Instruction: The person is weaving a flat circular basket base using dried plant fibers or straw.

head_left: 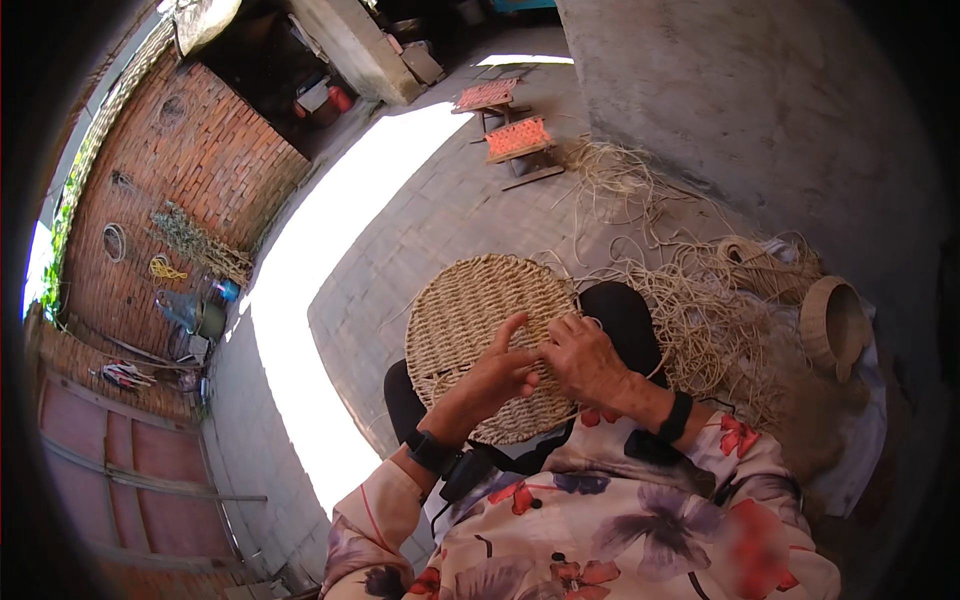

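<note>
Woven straw mat [470, 320], round and flat, lies across the person's lap, tilted a little toward the brick-paved yard. I see the left hand [497, 375] resting on its near half with the fingers spread and partly curled, the index finger raised; whether it pinches a strand I cannot tell. The right hand [585, 362] sits just beside it, at the mat's right edge, fingers bent inward and closed on a thin straw strand [655, 370] that runs off to the right. The two hands nearly touch at the fingertips. Each wrist carries a dark band, and the flowered sleeves [640, 510] fill the lower edge of my view.

Just to the right of the mat a loose tangle of straw fibre [700, 310] spreads over the ground and the person's dark-clad knee, crowding the right hand's side. Beyond it lies a small woven basket [835, 325] on its side, mouth facing left, next to a coil of plaited straw [760, 262]. More straw trails up along the grey concrete wall [760, 110]. Farther off stand two low stools with orange woven seats [518, 138], well apart from the work. On the left a red brick wall [190, 170] rises with bundles and hoops hung on it, and a strip of bright sunlight [320, 270] cuts across the paving between that wall and the mat.
</note>
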`<control>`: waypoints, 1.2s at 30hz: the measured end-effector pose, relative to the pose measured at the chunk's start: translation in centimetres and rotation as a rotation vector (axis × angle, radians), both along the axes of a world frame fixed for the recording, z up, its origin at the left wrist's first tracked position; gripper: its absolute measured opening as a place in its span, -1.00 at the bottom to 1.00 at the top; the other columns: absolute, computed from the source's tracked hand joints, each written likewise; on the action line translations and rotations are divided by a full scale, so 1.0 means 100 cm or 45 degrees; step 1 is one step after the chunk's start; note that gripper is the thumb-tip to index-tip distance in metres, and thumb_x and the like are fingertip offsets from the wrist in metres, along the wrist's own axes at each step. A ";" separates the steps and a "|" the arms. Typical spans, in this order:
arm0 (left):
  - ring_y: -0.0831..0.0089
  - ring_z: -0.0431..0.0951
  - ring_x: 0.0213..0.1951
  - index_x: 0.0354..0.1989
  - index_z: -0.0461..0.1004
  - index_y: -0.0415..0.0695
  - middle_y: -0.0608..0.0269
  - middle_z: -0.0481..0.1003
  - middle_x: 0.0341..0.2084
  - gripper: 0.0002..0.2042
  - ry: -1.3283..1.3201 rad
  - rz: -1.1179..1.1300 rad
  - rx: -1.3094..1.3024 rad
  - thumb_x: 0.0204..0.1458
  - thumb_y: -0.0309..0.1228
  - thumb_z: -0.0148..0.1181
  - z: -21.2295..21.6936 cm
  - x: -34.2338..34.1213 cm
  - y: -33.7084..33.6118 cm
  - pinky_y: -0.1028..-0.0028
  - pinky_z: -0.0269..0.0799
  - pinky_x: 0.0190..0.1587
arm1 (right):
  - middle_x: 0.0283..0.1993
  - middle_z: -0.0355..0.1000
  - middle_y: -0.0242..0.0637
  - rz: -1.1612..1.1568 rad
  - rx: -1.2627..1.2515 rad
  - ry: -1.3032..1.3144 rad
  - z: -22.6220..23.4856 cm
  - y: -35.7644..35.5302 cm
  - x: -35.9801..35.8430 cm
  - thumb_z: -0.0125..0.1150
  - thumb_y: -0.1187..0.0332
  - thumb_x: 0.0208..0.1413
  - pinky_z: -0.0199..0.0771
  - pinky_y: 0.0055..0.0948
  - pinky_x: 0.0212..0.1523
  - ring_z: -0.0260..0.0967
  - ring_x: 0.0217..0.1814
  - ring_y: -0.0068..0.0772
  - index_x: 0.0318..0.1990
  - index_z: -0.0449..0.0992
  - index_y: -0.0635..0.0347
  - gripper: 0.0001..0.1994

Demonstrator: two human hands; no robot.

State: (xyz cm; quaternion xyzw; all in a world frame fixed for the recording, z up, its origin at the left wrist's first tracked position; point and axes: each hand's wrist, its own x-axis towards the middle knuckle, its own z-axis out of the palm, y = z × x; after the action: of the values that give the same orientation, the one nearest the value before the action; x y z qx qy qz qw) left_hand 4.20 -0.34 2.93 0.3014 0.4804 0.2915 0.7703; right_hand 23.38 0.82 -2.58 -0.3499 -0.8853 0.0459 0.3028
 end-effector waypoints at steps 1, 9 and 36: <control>0.56 0.46 -0.39 0.48 -0.18 0.04 0.30 0.37 -0.24 -0.25 -0.002 0.003 0.001 0.20 -0.55 0.10 0.000 0.002 0.000 0.58 0.43 -0.40 | -0.20 0.33 -0.20 0.001 -0.030 0.034 0.000 0.001 0.000 0.19 0.40 -0.11 0.35 -0.23 -0.06 0.32 -0.04 -0.18 -0.40 0.50 0.18 -0.90; 0.56 0.41 -0.42 0.41 -0.03 0.09 0.33 0.37 -0.19 -0.38 0.001 0.196 -0.027 0.22 -0.47 0.07 -0.008 0.007 0.000 0.56 0.36 -0.47 | -0.32 0.36 -0.17 0.035 -0.110 0.157 -0.001 0.013 0.004 0.18 0.45 -0.11 0.44 -0.20 -0.12 0.39 -0.14 -0.11 -0.44 0.46 0.22 -0.93; 0.63 0.46 -0.49 0.08 0.46 -0.16 0.26 0.57 -0.21 -0.62 0.737 0.066 0.562 0.22 -0.16 0.14 0.046 -0.042 -0.005 0.62 0.41 -0.43 | -0.58 0.43 -0.19 0.076 -0.682 0.182 0.048 0.060 0.037 0.20 0.45 -0.18 0.38 -0.29 -0.48 0.42 -0.56 -0.26 -0.51 0.45 0.27 -0.91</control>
State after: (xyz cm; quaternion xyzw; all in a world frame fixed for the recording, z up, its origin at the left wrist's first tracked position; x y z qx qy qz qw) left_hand 0.04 -0.84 7.51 0.5180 0.6117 0.3102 0.5111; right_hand 27.06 6.85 2.21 -0.3872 -0.8278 0.3118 0.2599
